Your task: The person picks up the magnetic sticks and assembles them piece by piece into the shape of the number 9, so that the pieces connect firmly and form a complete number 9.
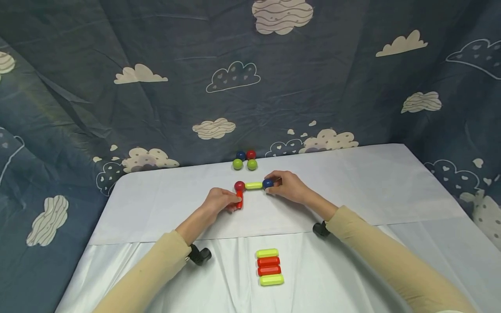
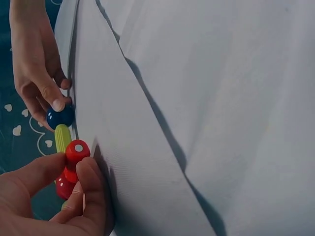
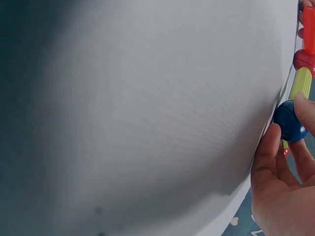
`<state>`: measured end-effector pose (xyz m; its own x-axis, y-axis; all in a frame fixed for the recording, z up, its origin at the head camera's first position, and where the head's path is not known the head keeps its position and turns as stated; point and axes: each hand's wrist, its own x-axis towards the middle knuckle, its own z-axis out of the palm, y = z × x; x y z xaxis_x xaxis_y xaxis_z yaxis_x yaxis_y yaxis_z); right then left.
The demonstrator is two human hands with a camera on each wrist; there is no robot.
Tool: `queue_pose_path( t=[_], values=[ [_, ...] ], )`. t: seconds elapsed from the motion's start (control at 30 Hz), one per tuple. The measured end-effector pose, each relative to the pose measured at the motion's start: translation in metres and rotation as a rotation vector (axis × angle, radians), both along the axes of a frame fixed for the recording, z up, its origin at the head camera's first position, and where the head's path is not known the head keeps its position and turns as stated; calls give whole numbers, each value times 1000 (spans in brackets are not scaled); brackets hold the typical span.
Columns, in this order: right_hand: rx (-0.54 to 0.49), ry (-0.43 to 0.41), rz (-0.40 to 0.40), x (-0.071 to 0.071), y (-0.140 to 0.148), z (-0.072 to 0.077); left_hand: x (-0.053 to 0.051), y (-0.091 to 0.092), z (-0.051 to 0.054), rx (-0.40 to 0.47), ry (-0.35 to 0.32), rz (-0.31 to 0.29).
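Note:
My left hand (image 1: 219, 201) pinches a red rod (image 1: 240, 200) between thumb and fingers. The rod's far end meets a red ball (image 1: 239, 186). From that ball a yellow-green rod (image 1: 253, 185) runs right to a dark blue ball (image 1: 268, 183), so the pieces form an L shape. My right hand (image 1: 288, 186) holds the blue ball between thumb and fingers. In the left wrist view, the red rod's near end (image 2: 78, 147) shows a pale round spot. Seen from the right wrist, thumb and fingertips press the blue ball (image 3: 290, 121) from opposite sides.
Behind the joined pieces sit another blue ball (image 1: 241, 155), another red ball (image 1: 251, 154) and two green balls (image 1: 237, 164). Nearer the front, yellow-green rods (image 1: 272, 279) and red rods (image 1: 268, 270) lie in a stack-like row on the white cloth (image 1: 336, 278). A cloud-patterned curtain (image 1: 313, 87) stands behind the table.

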<state>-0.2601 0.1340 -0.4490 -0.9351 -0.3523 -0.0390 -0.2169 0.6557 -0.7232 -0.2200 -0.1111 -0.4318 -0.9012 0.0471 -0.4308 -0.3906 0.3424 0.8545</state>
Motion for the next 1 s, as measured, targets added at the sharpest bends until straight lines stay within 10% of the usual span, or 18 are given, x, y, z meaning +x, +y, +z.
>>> queue_pose_path(
  t=[1.0],
  values=[
    [9,2,12,-1,0,-2,3,-1,-1,-7,13,3]
  ],
)
